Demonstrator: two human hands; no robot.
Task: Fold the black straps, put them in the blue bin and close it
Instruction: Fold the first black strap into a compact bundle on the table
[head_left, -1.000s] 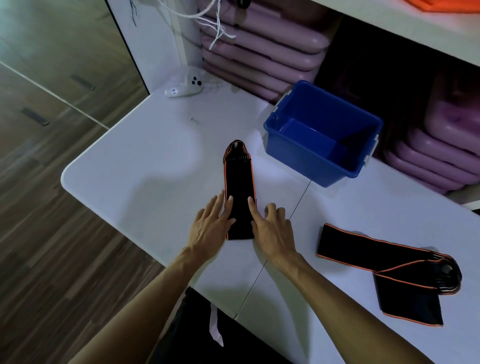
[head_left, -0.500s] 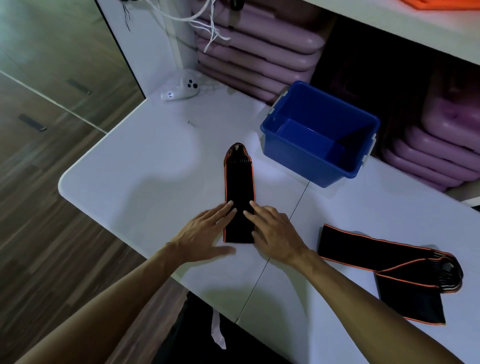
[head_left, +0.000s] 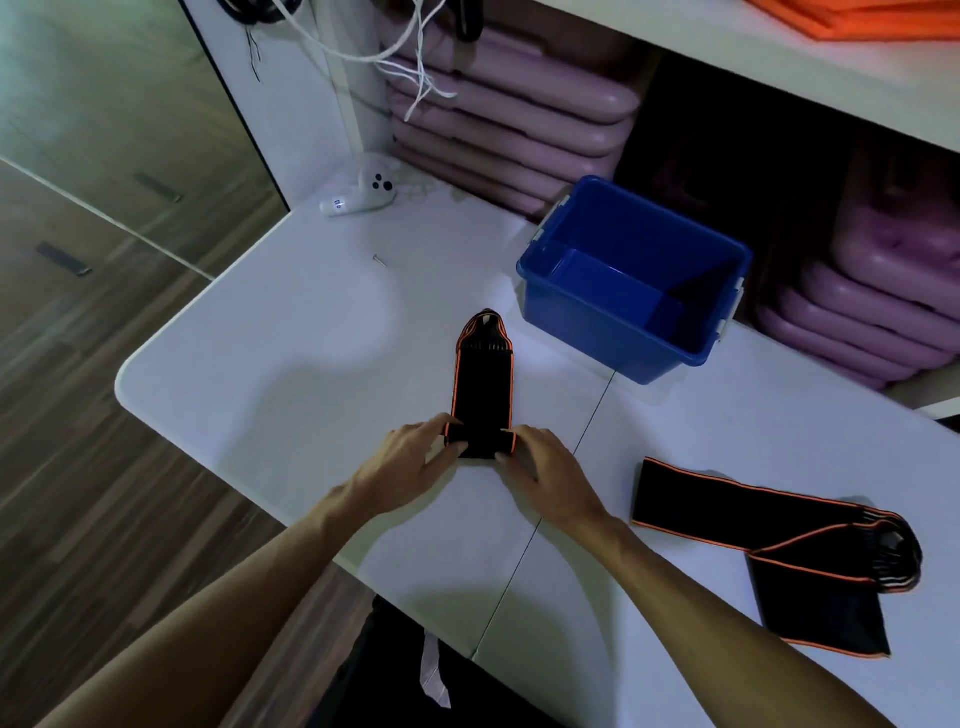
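Observation:
A black strap with orange edging (head_left: 484, 384) lies lengthwise on the white table (head_left: 291, 364), its far tip pointing at the blue bin (head_left: 631, 332). Its near end is turned up into a small roll. My left hand (head_left: 410, 457) pinches the left side of that roll and my right hand (head_left: 540, 467) pinches the right side. The blue bin stands open and empty at the back right; no lid is in view. A second black strap (head_left: 779, 540) lies loosely doubled over at the right of the table, apart from both hands.
A white controller (head_left: 363, 195) and a small screw (head_left: 380, 260) lie at the table's far left. Stacked pink cushions (head_left: 498, 124) fill the shelf behind the bin. White cords (head_left: 410, 67) hang at the back. The table's rounded edge drops to wooden floor on the left.
Both hands went from lying flat beside the strap's near end to gripping it; that end is now rolled up off the table. The view has shifted slightly.

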